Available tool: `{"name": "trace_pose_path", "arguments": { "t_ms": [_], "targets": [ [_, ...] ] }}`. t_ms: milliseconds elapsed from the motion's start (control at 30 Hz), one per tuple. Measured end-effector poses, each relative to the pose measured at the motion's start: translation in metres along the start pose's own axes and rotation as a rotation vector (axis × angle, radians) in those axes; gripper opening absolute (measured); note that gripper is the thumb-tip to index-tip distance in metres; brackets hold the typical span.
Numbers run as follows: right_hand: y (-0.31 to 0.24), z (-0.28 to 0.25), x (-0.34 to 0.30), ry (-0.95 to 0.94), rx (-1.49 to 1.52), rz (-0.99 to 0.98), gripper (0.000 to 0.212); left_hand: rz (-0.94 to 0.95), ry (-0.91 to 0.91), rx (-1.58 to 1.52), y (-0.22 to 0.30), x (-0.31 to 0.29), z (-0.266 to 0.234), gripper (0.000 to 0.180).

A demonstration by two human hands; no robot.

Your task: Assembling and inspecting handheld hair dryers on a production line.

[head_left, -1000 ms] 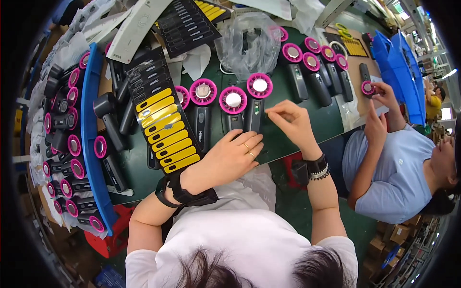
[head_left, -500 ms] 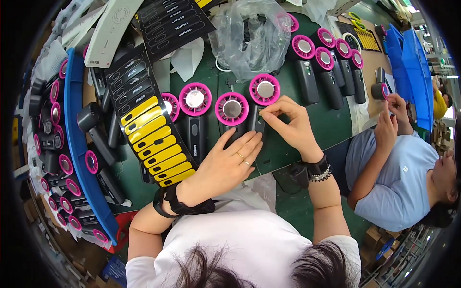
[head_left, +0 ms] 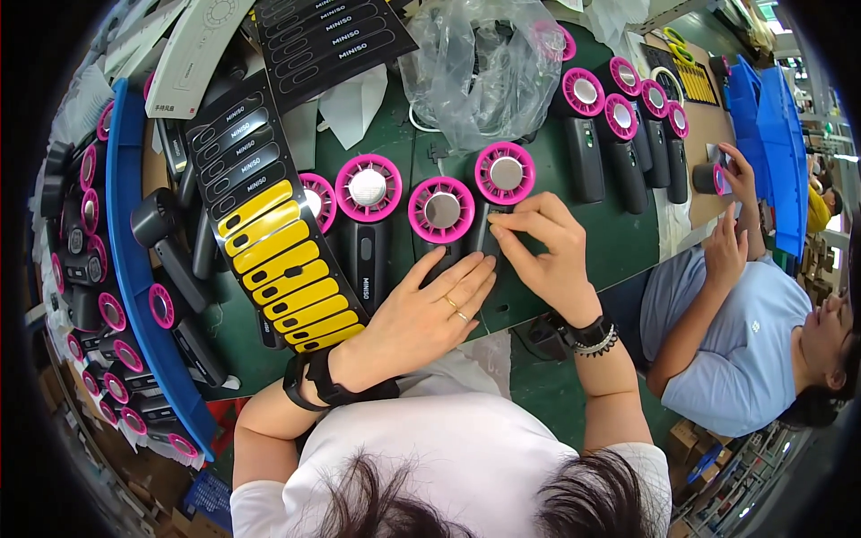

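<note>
Several black handheld fans with pink rings lie on the green table. My left hand rests palm down across the handle of the middle fan, its fingers stretched to the right and hiding much of that handle. Its fingertips reach the handle of the fan to the right. Over that same handle my right hand is closed in a pinch, thumb against forefinger. What lies between those fingertips is too small to make out. Left of my hands is another fan, handle toward me.
A sheet of black and yellow stickers lies left of my hands. A clear plastic bag sits behind the fans. More fans stand at the far right. A blue divider borders the left side. A co-worker sits to the right.
The whole view has shifted slightly. My right hand's pinch stays over the same handle, and my left hand stays in place. The co-worker's far hand has risen a little.
</note>
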State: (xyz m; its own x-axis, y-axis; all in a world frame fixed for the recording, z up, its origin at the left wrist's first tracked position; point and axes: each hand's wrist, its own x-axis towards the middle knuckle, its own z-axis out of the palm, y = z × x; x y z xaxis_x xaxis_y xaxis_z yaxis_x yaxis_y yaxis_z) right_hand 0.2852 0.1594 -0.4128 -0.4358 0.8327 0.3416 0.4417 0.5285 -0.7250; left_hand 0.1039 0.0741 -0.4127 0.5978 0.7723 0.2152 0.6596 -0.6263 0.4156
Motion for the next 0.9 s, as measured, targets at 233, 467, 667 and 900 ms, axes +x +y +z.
{"name": "trace_pose_path", "arguments": {
  "t_ms": [233, 467, 667, 900],
  "targets": [
    [0.002, 0.004, -0.010, 0.070, -0.167, -0.101, 0.024, 0.025, 0.010, 0.002, -0.005, 0.000, 0.001, 0.046],
    [0.011, 0.007, -0.012, 0.086, -0.203, -0.183, 0.029, 0.027, -0.016, -0.020, -0.009, 0.001, -0.001, 0.051],
    [0.016, 0.002, -0.013, 0.060, -0.343, -0.286, 0.029, 0.027, -0.018, -0.024, -0.010, 0.004, 0.001, 0.051],
    [0.009, -0.001, -0.011, 0.045, -0.280, -0.196, 0.025, 0.044, 0.018, 0.032, -0.006, 0.006, -0.002, 0.045]
  ]
}}
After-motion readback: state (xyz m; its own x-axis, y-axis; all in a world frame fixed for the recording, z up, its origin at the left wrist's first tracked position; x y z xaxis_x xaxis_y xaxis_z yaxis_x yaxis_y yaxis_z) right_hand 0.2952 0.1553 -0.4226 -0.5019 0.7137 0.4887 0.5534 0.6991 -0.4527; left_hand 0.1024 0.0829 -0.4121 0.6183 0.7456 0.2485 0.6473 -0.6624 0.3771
